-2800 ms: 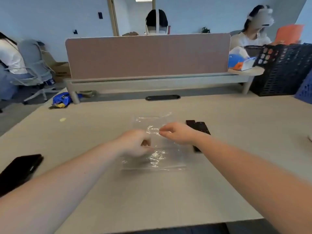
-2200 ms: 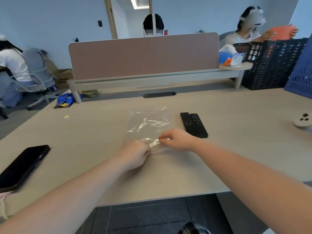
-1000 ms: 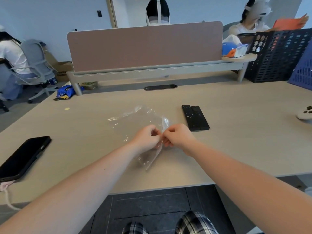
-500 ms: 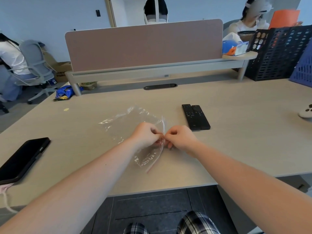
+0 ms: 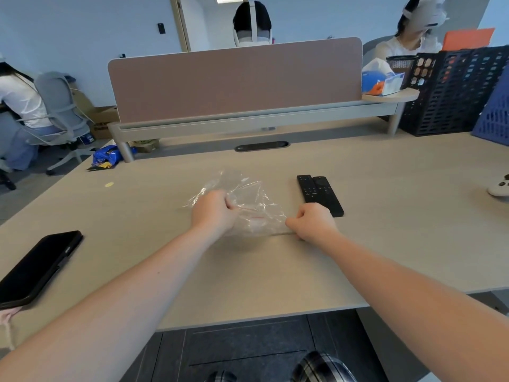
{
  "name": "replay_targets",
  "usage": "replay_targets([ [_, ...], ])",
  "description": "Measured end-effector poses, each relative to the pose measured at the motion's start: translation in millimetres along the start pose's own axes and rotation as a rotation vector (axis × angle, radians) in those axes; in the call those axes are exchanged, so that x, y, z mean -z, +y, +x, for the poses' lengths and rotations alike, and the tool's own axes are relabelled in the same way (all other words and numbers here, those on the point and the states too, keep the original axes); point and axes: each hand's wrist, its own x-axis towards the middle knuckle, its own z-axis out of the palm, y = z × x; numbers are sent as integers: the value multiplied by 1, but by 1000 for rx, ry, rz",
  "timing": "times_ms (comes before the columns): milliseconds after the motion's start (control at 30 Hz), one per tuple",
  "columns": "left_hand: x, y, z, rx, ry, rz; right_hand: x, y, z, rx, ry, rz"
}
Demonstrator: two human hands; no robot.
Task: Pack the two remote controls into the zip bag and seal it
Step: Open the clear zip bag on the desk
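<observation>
A clear zip bag (image 5: pixel 252 205) with a red line along its mouth is stretched between both hands just above the desk. My left hand (image 5: pixel 213 212) pinches one side of its mouth and my right hand (image 5: pixel 311 224) pinches the other side, with the mouth pulled wide between them. Two black remote controls (image 5: pixel 319 193) lie side by side on the desk, just beyond my right hand and outside the bag. Nothing shows inside the bag.
A black phone (image 5: pixel 38 267) lies at the desk's left edge. A white controller (image 5: pixel 500 186) sits at the far right. Black and blue crates (image 5: pixel 457 89) stand at the back right, behind a pink divider (image 5: pixel 234 78). People sit beyond it.
My hands, which were pinched close together on the bag's edge, have pulled apart sideways, spreading the bag's mouth. The right hand now sits close to the remotes.
</observation>
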Motion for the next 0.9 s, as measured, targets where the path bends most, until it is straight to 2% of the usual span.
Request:
replay_targets([
  [100,2,-1,6,-12,54,-74,0,-1,-1,1,-6,2],
  [300,-2,12,-6,-41,-70,-300,-4,-9,-7,-4,-21,130],
  [500,2,25,-10,-87,31,-194,-12,-17,-10,4,-33,255],
  [600,1,23,-12,-233,59,-61,-17,-16,-8,-1,-11,312],
  [667,1,18,-9,-286,8,8,-17,-13,-4,10,18,288],
  [800,3,12,0,-179,-99,43,-14,-6,0,3,70,215],
  [900,3,15,1,-120,-137,17,-19,-5,0,-7,47,157],
])
